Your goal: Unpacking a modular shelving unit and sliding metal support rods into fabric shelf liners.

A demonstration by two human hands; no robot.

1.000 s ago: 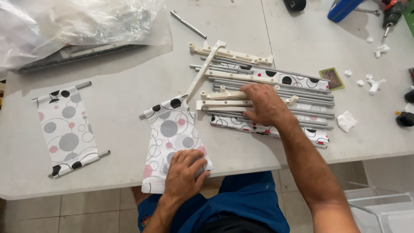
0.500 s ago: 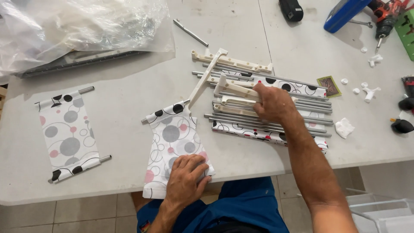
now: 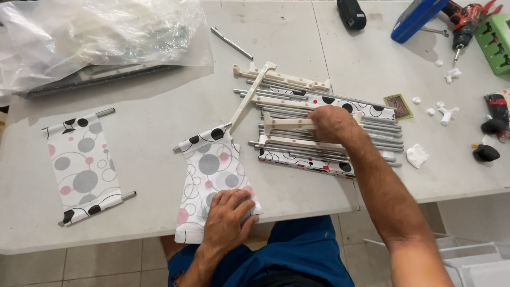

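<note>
In the middle of the frame the right hand (image 3: 332, 123) lies on a pile of grey rods (image 3: 340, 139) and cream plastic bars (image 3: 287, 123); its fingers are curled on one cream bar, but I cannot tell if they close fully around it. Strips of dotted cloth (image 3: 350, 108) lie between the rods in this pile. At the lower middle, the left hand (image 3: 227, 219) presses flat, with fingers spread, on the near end of a dotted cloth panel (image 3: 210, 170) at the table (image 3: 159, 122) edge; it holds nothing. This panel has a rod through its upper hem. A second cloth panel (image 3: 82, 167) with rods at both ends lies at the left, well apart. A clear plastic bag (image 3: 101, 37) fills the upper left. At the upper right are a drill (image 3: 465, 26), a blue case (image 3: 417, 18) and a green box (image 3: 494, 45). Small white plastic pieces (image 3: 446, 111) are scattered at the right, near the pile.
</note>
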